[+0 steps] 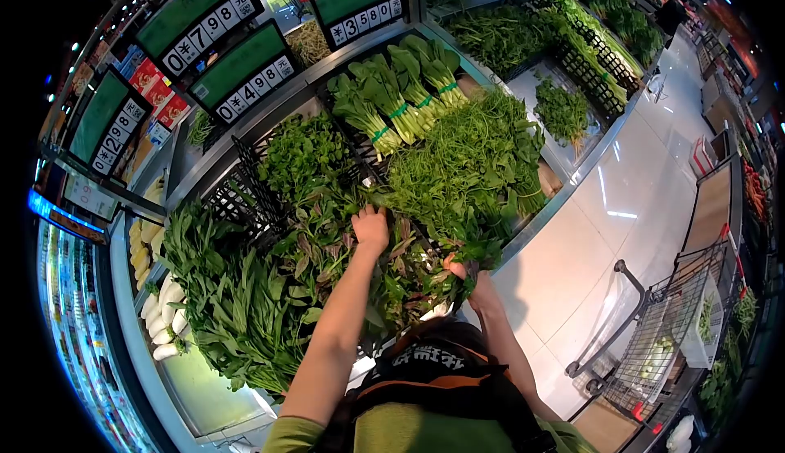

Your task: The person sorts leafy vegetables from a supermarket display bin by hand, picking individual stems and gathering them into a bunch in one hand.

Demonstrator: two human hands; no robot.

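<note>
My left hand (370, 229) reaches into a heap of purple-tinged leafy greens (315, 244), its fingers bent closed on leaves and the fingertips partly hidden. Nearer my body on the right, my right hand (473, 280) is closed around a bunch of leafy greens (481, 250). Just beyond it spreads a pile of fine-stemmed greens (458, 159). Dark, small-leaved greens (304, 149) lie past my left hand. Long-leaved greens (237, 306) fill the near left side.
Banded leafy bunches (396, 97) lie at the back. White radishes (166, 314) sit at the left. Price signs (241, 73) hang above the metal rail. A black crate (245, 187) stands among the greens. A shopping cart (654, 347) is on the tiled floor at right.
</note>
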